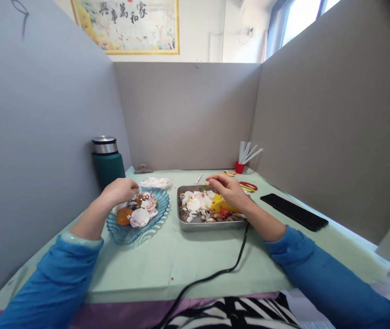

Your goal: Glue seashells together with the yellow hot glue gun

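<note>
My left hand point(121, 189) is over the back left edge of a blue scalloped glass dish point(162, 201), its fingers bent down and pressed together near the shells; whatever they pinch is hidden. In the dish lie an orange shell point(124, 216), a white scallop shell point(140, 218) and several speckled ones. Above the metal tray point(211, 226) hovers my right hand point(229, 188), fingers stretched loosely leftward, with nothing visible in them. Under it, a yellow glue gun point(218, 204) lies partly hidden on the tray, among white shells point(194, 204) and small brown ones.
A black cable point(211, 276) runs from the tray toward my lap. A green bottle point(107, 160) stands at left, a crumpled white bag point(156, 183) behind the dish. To the right are red-handled scissors point(249, 185), a black phone point(292, 211) and a red cup point(239, 167) of white sticks. Grey partitions surround the table.
</note>
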Motion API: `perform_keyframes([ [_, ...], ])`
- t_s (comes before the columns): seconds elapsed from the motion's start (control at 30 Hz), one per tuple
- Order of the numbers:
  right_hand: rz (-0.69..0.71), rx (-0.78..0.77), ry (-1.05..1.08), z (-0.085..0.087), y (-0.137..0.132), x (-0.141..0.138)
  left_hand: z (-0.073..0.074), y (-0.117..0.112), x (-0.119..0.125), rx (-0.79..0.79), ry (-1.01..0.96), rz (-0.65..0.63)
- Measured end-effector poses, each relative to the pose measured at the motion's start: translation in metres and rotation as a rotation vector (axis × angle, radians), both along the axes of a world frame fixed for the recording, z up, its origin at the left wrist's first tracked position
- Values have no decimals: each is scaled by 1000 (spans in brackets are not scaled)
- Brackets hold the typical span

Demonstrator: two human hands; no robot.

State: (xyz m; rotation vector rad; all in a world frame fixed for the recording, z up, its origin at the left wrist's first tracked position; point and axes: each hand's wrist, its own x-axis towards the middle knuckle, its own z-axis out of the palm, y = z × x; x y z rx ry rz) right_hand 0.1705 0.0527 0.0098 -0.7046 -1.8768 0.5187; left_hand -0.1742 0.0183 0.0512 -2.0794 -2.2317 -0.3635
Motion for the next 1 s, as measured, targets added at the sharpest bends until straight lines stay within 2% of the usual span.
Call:
perform_keyframes([
  [0.13,11,-51,-72,11,4,14,17,-20,50,16,-42,-211],
  [0.23,23,-85,-285,16,9,33,26,-31,96,7,-45,-426],
  [0.3,27,-75,-445,15,12,47,26,-32,124,22,-10,-538],
  [0.37,-9,-46,-549,12,15,59,22,-26,146,42,37,-558],
  [0.43,-60,-27,-606,7,16,65,13,-15,159,14,107,-514],
  [0.57,-84,-49,-715,-1,15,67,-8,5,165,-36,176,-435],
  [0.67,-115,-41,-733,-3,14,64,-21,11,163,-71,154,-479],
  [0.77,-91,-103,-686,0,12,67,-30,13,164,-93,161,-498],
  [0.87,-23,-215,-552,5,10,72,-37,15,167,-89,191,-526],
  [1.0,71,-371,-215,9,8,71,-46,17,169,-87,193,-519],
])
